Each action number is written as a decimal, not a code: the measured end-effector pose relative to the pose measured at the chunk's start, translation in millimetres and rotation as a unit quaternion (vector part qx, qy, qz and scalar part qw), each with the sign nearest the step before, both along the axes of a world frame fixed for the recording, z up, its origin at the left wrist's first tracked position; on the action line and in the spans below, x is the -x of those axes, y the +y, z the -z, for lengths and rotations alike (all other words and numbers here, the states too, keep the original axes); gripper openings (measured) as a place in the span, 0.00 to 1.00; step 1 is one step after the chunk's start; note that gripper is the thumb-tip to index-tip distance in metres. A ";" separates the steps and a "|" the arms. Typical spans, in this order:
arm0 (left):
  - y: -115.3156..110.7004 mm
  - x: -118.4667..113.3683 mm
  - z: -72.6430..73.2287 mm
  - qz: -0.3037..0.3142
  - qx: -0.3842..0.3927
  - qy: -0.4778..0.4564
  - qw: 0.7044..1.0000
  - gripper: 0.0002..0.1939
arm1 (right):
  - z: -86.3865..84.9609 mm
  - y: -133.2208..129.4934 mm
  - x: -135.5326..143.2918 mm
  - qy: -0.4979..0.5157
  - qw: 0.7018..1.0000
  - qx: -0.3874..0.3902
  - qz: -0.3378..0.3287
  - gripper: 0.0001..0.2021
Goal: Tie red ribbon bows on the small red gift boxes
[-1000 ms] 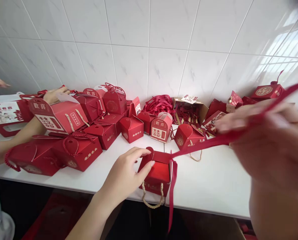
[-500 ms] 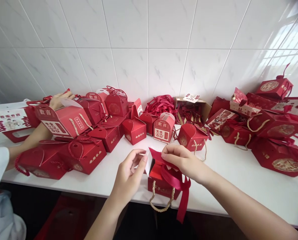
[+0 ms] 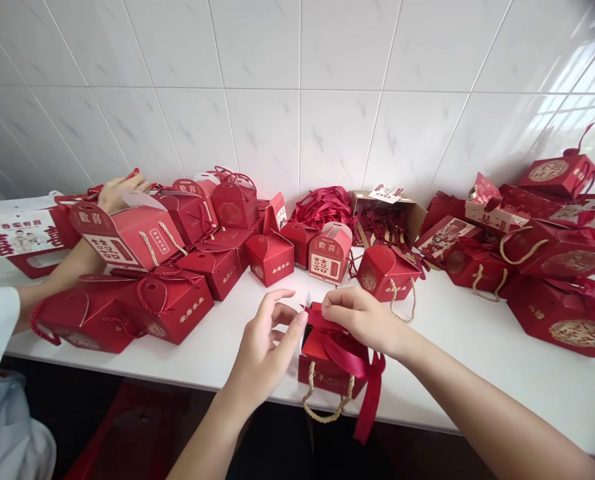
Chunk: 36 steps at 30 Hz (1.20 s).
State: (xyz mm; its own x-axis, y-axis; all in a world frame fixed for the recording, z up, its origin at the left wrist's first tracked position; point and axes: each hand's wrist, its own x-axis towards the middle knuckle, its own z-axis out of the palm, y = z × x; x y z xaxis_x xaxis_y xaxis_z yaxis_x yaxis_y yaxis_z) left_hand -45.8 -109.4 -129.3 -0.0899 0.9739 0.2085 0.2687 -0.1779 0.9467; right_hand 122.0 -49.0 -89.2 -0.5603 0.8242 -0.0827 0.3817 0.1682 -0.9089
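The person's right hand (image 3: pixel 357 313) is pinching red ribbon (image 3: pixel 372 393) at the back of the small red box (image 3: pixel 322 379); whether the fingers are also gripping the cardboard cannot be told. A second ago that hand was blurred and raised far to the right, drawing the ribbon taut; now the ribbon is curving over the box's right side, and its tail is hanging past the front edge of the worktop (image 3: pixel 452 373).

The left hand (image 3: pixel 264 347) is curling at the box's left side, thumb and forefinger parted at the tips. Half a second ago a flap's white inner face was showing broadly beside it; now only a sliver is showing behind the fingertips, and whether they are holding it cannot be told.

The box is sitting at the worktop's front edge, directly before the person, its top not fully closed and its rope handle (image 3: pixel 327 419) drooping in front. Behind it, a heap of red ribbons (image 3: pixel 324 208) is lying against the wall, beside an open carton (image 3: pixel 412 213). At the left, a co-worker's hand (image 3: pixel 120 192) is still reaching behind the stacked boxes (image 3: pixel 127 233), much as before.
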 end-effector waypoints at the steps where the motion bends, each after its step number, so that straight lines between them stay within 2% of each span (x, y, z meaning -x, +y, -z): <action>1: 2.2 1.1 -0.9 0.008 0.003 0.007 1.000 0.17 | -0.6 0.2 0.5 -0.006 1.000 -0.005 0.002 0.09; 8: 19.9 3.8 -13.9 0.055 0.008 0.095 0.994 0.15 | -0.2 1.6 1.1 -0.020 1.000 -0.019 -0.003 0.10; 11: 23.5 10.1 -12.0 0.057 0.000 0.155 0.986 0.15 | -2.6 3.3 -6.8 -0.036 0.998 -0.052 -0.010 0.13; 12: 24.1 15.7 -9.7 0.041 0.008 0.207 0.977 0.14 | -4.6 4.1 -11.8 -0.049 0.996 -0.079 -0.001 0.15; 14: 24.9 33.0 -3.8 -0.019 0.051 0.352 0.935 0.12 | -9.7 5.3 -25.1 -0.082 0.984 -0.150 0.045 0.19; 15: 25.0 43.5 -1.1 -0.061 0.088 0.436 0.894 0.11 | -12.2 5.6 -32.8 -0.101 0.975 -0.181 0.076 0.21; 16: 25.2 54.1 1.0 -0.095 0.117 0.476 0.866 0.09 | -14.1 5.5 -40.8 -0.126 0.966 -0.202 0.100 0.23; 18: 25.5 70.8 2.6 -0.130 0.147 0.510 0.838 0.07 | -14.9 3.9 -55.1 -0.184 0.957 -0.201 0.102 0.26; 19: 26.0 75.0 2.1 -0.141 0.134 0.508 0.839 0.07 | -13.4 2.6 -60.5 -0.211 0.957 -0.183 0.081 0.27; 20: 26.7 75.7 0.8 -0.143 0.106 0.491 0.853 0.07 | -10.5 1.1 -64.3 -0.232 0.959 -0.157 0.052 0.28; 21: 27.7 72.7 -0.9 -0.135 0.067 0.455 0.878 0.09 | -6.4 -0.5 -66.2 -0.242 0.961 -0.132 0.024 0.27; 23: 30.7 58.2 -4.1 -0.080 -0.009 0.330 0.940 0.13 | 4.4 -2.5 -65.6 -0.231 0.968 -0.097 -0.007 0.25; 25: 34.4 38.3 -5.2 0.009 -0.033 0.200 0.979 0.14 | 16.6 -1.8 -61.6 -0.192 0.978 -0.079 -0.008 0.25; 27: 37.7 21.0 -3.4 0.075 -0.010 0.130 0.989 0.14 | 27.1 2.0 -58.5 -0.137 0.989 -0.045 -0.008 0.26; 30: 39.4 10.1 1.1 0.120 0.035 0.085 0.989 0.16 | 35.7 10.7 -61.7 -0.024 0.997 0.062 -0.045 0.24; 33: 36.6 16.6 0.4 0.153 0.089 0.048 0.983 0.18 | 36.2 18.8 -72.8 0.121 0.974 0.174 -0.078 0.18; 36: 33.1 28.8 -7.7 0.134 0.131 0.019 0.982 0.19 | 31.5 24.0 -83.9 0.225 0.939 0.248 -0.075 0.17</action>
